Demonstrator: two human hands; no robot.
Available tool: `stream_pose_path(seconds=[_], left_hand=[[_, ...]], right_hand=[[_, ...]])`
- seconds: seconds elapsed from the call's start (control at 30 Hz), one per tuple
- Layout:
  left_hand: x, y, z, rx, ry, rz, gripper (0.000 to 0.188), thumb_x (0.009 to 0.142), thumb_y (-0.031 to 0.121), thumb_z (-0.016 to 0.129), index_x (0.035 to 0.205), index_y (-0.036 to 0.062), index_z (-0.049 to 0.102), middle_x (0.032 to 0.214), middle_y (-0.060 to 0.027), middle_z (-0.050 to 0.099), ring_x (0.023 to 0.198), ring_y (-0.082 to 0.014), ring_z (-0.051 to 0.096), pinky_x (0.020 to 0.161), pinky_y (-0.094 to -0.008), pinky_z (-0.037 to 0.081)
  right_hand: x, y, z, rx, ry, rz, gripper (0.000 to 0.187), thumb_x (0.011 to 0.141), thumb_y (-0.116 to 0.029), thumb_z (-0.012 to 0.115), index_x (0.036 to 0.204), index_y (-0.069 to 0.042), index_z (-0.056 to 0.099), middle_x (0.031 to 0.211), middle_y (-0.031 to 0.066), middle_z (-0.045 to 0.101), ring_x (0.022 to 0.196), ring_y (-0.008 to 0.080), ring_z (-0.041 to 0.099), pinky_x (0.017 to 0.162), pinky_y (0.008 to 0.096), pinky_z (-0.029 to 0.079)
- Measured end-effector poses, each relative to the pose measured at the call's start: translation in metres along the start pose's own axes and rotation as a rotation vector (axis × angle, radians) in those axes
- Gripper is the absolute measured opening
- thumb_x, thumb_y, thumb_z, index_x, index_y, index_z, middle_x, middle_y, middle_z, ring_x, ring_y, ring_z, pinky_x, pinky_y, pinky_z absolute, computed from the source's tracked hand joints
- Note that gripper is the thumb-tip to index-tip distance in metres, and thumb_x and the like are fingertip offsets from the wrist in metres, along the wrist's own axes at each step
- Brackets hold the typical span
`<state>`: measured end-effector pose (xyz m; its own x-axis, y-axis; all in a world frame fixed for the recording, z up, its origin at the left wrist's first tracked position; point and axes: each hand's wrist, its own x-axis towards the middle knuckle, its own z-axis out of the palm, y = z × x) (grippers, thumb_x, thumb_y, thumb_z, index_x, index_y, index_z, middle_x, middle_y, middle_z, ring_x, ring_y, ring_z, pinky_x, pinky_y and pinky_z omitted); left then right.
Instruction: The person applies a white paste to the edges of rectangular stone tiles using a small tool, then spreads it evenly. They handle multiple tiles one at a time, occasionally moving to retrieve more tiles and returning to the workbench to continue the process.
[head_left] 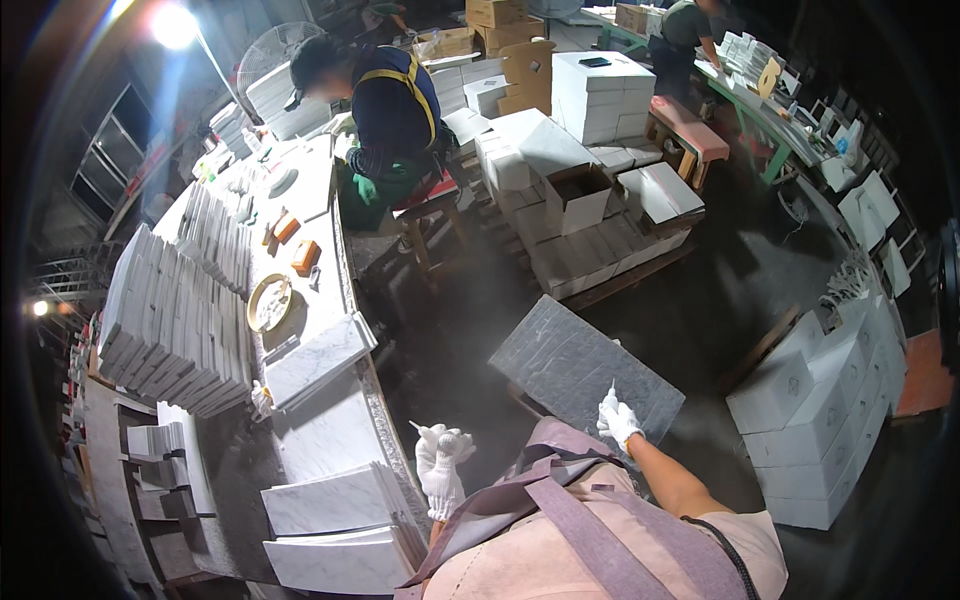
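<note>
My right hand (617, 416), in a white knit glove, is closed around a small white thing with a thin pointed tip (612, 386). It is over the near edge of a dark grey rectangular board (575, 358) in front of me. My left hand (443, 465), also gloved in white, is raised beside the table edge with its fingers curled. A thin white tip (416, 426) sticks out by its fingers; what it belongs to is hidden. Nearest to this hand, white marble-patterned tiles (325, 505) lie stacked on the table.
Rows of tiles (180, 315), a round tray (270, 303) and orange blocks (305, 257) occupy the long table at left. A co-worker (395, 105) sits along it. White cartons stand on a pallet (625, 275) ahead and in a stack (820, 410) at right.
</note>
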<state>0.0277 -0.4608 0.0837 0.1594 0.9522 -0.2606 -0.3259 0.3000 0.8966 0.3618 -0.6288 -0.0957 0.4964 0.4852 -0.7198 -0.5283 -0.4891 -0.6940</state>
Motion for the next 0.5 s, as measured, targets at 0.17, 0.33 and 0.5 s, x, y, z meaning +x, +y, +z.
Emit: stream_pose_path(seconds=[0.17, 0.33, 0.5], left_hand=[[-0.003, 0.002, -0.002, -0.016, 0.023, 0.01, 0.051, 0.095, 0.042, 0.075, 0.126, 0.0055, 0.057, 0.107, -0.0094, 0.069, 0.09, -0.0236, 0.073, 0.078, -0.0409, 0.063], [-0.001, 0.009, -0.001, -0.019, 0.017, 0.026, 0.049, 0.095, 0.038, 0.076, 0.125, 0.0054, 0.057, 0.107, -0.0089, 0.069, 0.091, -0.0235, 0.073, 0.079, -0.0409, 0.063], [0.0, 0.016, 0.005, -0.021, 0.016, 0.048, 0.044, 0.097, 0.03, 0.076, 0.127, 0.0051, 0.056, 0.107, -0.0084, 0.068, 0.093, -0.0226, 0.073, 0.08, -0.0408, 0.063]], right_hand=[[-0.001, -0.003, 0.0, -0.013, 0.047, -0.004, 0.02, 0.103, -0.023, 0.063, 0.096, -0.014, 0.047, 0.072, -0.0034, 0.05, 0.057, 0.0082, 0.049, 0.05, 0.0296, 0.041], [0.009, -0.014, 0.007, -0.055, 0.074, -0.043, 0.019, 0.102, -0.023, 0.065, 0.099, -0.013, 0.049, 0.073, -0.0028, 0.05, 0.059, 0.0088, 0.051, 0.051, 0.0294, 0.043], [0.02, -0.021, 0.013, -0.056, 0.036, -0.106, 0.022, 0.097, -0.017, 0.072, 0.103, -0.009, 0.052, 0.078, 0.0, 0.056, 0.061, 0.0097, 0.054, 0.053, 0.0288, 0.047]])
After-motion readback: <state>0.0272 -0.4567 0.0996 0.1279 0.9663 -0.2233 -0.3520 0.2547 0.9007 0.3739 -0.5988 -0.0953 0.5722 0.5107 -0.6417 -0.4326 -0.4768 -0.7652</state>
